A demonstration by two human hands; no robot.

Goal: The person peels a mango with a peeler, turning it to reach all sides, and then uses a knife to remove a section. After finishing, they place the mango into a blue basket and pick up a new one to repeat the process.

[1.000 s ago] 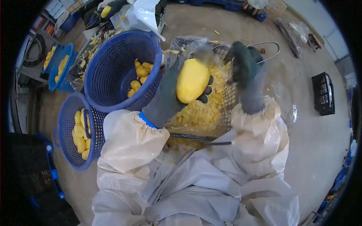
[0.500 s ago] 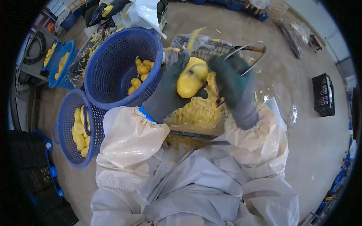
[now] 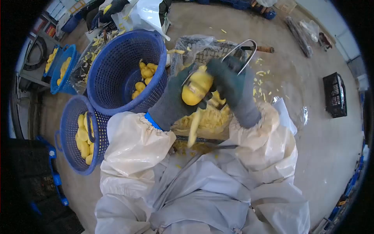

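My left hand [image 3: 175, 95], in a dark glove, is closed around a large yellow potato [image 3: 193, 93] held above a crate [image 3: 218, 46]. My right hand [image 3: 230, 82], gloved too, grips a peeler whose bent metal loop [image 3: 253, 48] rises above the fist. Its blade end lies against the potato, blurred by motion. Below the potato a long pale strip of peel [image 3: 193, 130] hangs or falls. Many yellow peelings [image 3: 202, 121] fill the plastic-lined crate beneath both hands.
A big blue basket [image 3: 99, 74] with several potatoes stands at the left, a smaller blue basket [image 3: 70, 158] of potatoes below it. A wooden-handled tool [image 3: 267, 49] lies by the crate's far edge. Peel scraps dot the floor. A black crate [image 3: 334, 95] stands far right. Another person's gloved hand [image 3: 117, 6] shows at top left.
The peel strip that stuck up above the potato is gone from there; a strip now hangs below it. My right hand has shifted left and tilted the peeler, with its blade end at the potato.
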